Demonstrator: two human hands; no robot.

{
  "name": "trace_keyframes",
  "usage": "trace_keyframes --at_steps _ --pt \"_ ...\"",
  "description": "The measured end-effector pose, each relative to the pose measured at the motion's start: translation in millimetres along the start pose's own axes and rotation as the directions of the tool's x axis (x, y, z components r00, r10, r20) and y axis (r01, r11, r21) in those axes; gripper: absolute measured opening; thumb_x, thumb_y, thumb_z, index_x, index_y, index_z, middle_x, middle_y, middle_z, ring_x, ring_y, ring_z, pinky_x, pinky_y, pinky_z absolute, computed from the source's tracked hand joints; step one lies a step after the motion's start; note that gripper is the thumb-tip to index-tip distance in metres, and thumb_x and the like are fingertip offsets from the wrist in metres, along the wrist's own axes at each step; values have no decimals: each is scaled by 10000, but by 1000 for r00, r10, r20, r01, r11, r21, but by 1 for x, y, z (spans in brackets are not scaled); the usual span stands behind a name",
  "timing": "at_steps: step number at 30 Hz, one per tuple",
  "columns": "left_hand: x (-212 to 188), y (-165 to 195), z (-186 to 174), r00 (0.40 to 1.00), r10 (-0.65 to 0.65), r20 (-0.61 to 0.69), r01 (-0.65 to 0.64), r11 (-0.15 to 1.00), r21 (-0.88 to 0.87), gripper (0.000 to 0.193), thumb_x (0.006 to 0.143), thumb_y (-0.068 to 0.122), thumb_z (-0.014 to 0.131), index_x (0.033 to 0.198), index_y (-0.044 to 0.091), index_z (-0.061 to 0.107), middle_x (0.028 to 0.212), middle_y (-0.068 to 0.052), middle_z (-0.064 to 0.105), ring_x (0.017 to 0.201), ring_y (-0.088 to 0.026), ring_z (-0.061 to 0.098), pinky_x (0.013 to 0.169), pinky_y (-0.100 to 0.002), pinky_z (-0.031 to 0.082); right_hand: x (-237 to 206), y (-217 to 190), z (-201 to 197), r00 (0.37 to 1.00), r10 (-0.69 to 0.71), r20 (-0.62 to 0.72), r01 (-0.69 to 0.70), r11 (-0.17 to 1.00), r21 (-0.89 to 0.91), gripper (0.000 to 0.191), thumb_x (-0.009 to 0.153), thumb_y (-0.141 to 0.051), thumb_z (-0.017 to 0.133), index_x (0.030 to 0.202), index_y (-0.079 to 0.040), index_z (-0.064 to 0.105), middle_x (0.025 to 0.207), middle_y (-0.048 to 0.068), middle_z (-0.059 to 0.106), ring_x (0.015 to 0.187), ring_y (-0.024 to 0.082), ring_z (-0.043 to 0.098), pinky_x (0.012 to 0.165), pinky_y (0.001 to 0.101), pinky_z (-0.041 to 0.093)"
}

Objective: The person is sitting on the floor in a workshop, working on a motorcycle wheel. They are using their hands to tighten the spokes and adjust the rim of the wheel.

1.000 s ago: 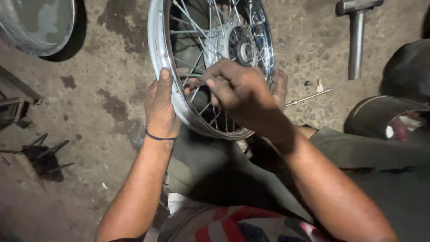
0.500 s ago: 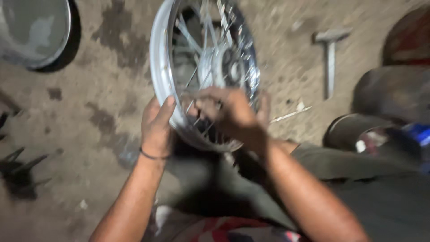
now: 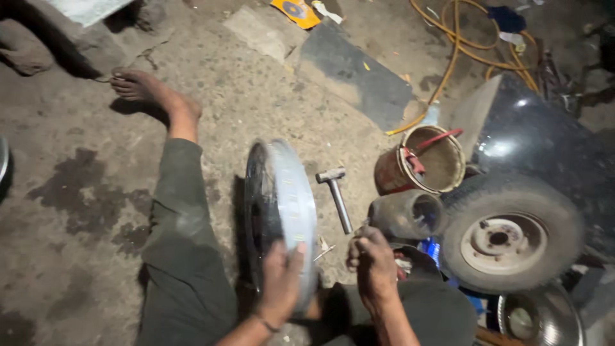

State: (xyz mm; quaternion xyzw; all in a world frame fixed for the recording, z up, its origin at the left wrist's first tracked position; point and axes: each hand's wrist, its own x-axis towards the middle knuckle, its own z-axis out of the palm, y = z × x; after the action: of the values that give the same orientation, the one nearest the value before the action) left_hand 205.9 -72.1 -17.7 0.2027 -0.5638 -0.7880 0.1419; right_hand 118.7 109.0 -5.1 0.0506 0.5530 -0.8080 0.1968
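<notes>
Wheel rim point(image 3: 288, 211) now edge-on (previously face-on)

Lighting: dim overall; the concrete floor point(image 3: 269, 96) is lit unevenly, brightest about the centre. Corners at 11, 1 and 5 o'clock are lost in darkness. Glare: bright sheen is seen on the wheel rim point(image 3: 291, 205) and on a dark glossy panel point(image 3: 532, 141) at 3 o'clock. Blur: motion smear is noted on the rim and on the left hand point(image 3: 282, 282). Grain is visible in shadows.
</notes>
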Motion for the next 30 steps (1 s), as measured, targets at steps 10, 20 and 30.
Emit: trace_keyframes --at_steps 10,20,30 --pt "3 -130 81 685 -149 714 -143 933 331 234 957 125 574 1184 67 573 941 -162 652 892 -295 649 793 -424 540 24 23 -97 852 -15 -523 -83 983 -163 309 978 -343 677 972 -41 741 838 34 687 694 146 606 623 315 499" --pt "39 -123 72 608 -217 764 -106 931 349 235 948 110 620 1183 104 613 850 -108 709 814 -212 725 767 -363 566 59 51 -121 782 222 -582 -255 967 25 314 985 -392 655 857 -107 691 661 -23 509 546 122 463 475 319 338" --pt "49 -139 63 573 -96 814 -259 921 291 162 982 171 600 1103 65 620 866 -139 703 800 -314 718 717 -443 550 61 69 -123 825 191 -532 -273 959 -78 388 986 -477 653 862 -110 658 679 -28 508 578 118 456 493 315 350"
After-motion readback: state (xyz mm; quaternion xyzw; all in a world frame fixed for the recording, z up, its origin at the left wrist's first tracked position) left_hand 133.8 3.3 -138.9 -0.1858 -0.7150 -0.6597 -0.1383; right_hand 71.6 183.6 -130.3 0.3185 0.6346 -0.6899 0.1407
